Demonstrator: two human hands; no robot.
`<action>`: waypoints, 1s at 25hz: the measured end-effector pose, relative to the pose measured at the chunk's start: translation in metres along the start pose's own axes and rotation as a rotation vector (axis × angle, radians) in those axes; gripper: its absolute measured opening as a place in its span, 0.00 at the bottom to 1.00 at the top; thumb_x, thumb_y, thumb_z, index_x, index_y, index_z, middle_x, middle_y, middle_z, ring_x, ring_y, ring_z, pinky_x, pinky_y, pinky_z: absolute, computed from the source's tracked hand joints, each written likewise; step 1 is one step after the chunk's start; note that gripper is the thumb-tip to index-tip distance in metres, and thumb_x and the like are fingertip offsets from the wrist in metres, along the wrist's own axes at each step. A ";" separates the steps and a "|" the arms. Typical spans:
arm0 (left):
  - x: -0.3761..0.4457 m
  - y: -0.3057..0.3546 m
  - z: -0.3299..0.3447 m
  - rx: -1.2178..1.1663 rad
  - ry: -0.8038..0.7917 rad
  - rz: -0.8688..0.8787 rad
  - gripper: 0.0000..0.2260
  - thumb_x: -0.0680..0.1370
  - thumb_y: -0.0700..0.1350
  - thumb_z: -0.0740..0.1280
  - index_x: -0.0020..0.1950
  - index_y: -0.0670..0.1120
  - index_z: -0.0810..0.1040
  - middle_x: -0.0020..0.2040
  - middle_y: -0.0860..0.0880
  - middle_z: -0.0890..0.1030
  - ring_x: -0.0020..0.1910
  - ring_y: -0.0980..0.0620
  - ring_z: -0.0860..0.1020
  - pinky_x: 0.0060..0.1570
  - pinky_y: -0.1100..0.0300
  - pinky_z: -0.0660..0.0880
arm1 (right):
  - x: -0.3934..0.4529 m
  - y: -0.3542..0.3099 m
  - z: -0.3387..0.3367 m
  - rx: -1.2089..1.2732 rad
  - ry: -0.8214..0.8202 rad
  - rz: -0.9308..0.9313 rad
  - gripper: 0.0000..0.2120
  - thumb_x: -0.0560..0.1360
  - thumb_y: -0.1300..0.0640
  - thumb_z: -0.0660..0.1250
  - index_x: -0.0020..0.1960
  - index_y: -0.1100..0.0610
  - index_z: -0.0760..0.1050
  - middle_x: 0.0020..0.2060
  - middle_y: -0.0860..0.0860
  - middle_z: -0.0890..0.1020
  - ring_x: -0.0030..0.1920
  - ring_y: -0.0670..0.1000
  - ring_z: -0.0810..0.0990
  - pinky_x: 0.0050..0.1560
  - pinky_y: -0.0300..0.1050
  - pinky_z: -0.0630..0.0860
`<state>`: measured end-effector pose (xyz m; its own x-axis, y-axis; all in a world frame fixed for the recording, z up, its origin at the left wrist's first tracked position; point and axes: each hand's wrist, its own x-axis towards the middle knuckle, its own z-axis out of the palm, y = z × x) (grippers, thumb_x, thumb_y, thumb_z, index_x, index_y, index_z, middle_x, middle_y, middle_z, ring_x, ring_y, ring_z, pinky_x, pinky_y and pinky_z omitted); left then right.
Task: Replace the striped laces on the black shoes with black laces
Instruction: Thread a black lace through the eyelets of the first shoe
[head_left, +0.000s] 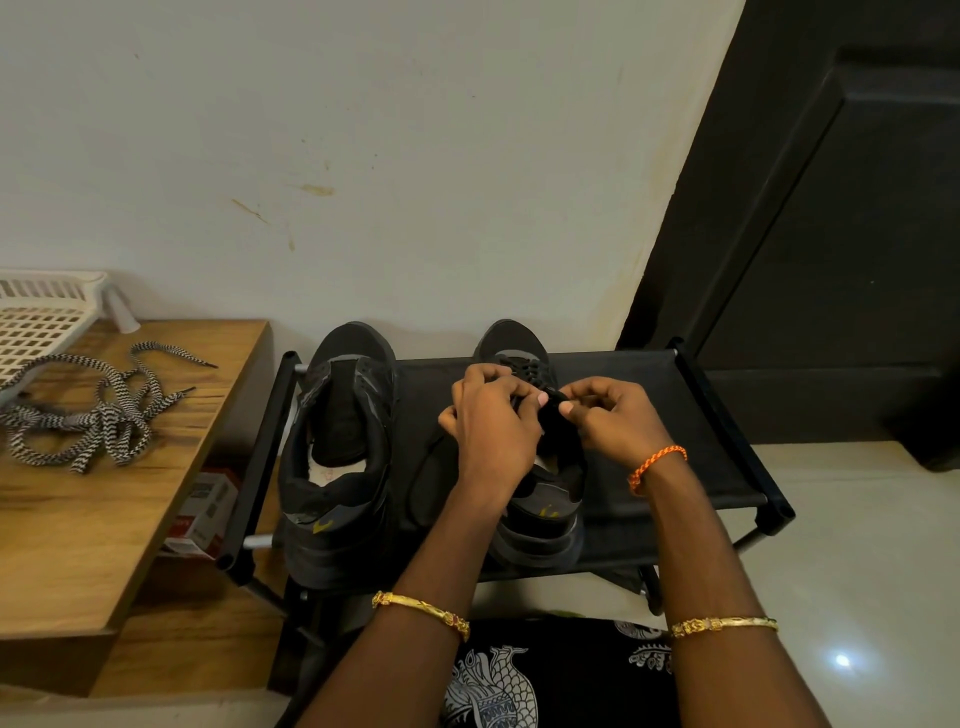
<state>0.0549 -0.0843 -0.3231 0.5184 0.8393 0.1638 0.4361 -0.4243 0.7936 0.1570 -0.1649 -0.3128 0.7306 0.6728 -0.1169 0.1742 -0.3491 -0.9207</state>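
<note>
Head view: both hands are working at the top of the right shoe (540, 519), left hand (493, 421) and right hand (613, 421) each pinching the black lace (551, 400) — threading underway, next eyelet needs a steady poke; left shoe (337, 467) unlaced, striped laces (104, 410) discarded beside the white basket (36, 322)

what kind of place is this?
Likely a home entryway: a low black shoe rack holding black shoes stands against a plain wall beside a dark door, with a wooden side table nearby.
</note>
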 end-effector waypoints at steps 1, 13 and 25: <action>0.001 0.001 0.000 -0.014 -0.009 -0.005 0.04 0.76 0.49 0.69 0.46 0.50 0.81 0.59 0.54 0.71 0.63 0.54 0.65 0.56 0.56 0.56 | 0.000 0.000 -0.001 0.005 -0.004 -0.005 0.06 0.74 0.63 0.68 0.44 0.52 0.79 0.38 0.50 0.80 0.43 0.50 0.79 0.43 0.44 0.76; 0.008 -0.001 0.003 0.018 -0.173 0.007 0.06 0.76 0.49 0.69 0.39 0.53 0.76 0.63 0.54 0.68 0.67 0.54 0.59 0.61 0.54 0.54 | 0.000 0.002 -0.006 0.111 -0.092 -0.036 0.07 0.77 0.63 0.64 0.46 0.54 0.80 0.35 0.48 0.80 0.37 0.43 0.80 0.31 0.32 0.75; 0.009 0.000 0.001 -0.099 -0.121 -0.062 0.02 0.72 0.49 0.73 0.44 0.54 0.83 0.62 0.54 0.72 0.66 0.56 0.66 0.59 0.54 0.56 | 0.011 0.008 0.009 0.199 -0.015 0.065 0.10 0.80 0.60 0.60 0.40 0.55 0.74 0.36 0.50 0.78 0.38 0.47 0.76 0.37 0.39 0.72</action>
<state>0.0602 -0.0772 -0.3227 0.5803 0.8132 0.0454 0.3984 -0.3320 0.8550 0.1608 -0.1548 -0.3251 0.7258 0.6633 -0.1823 -0.0074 -0.2575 -0.9662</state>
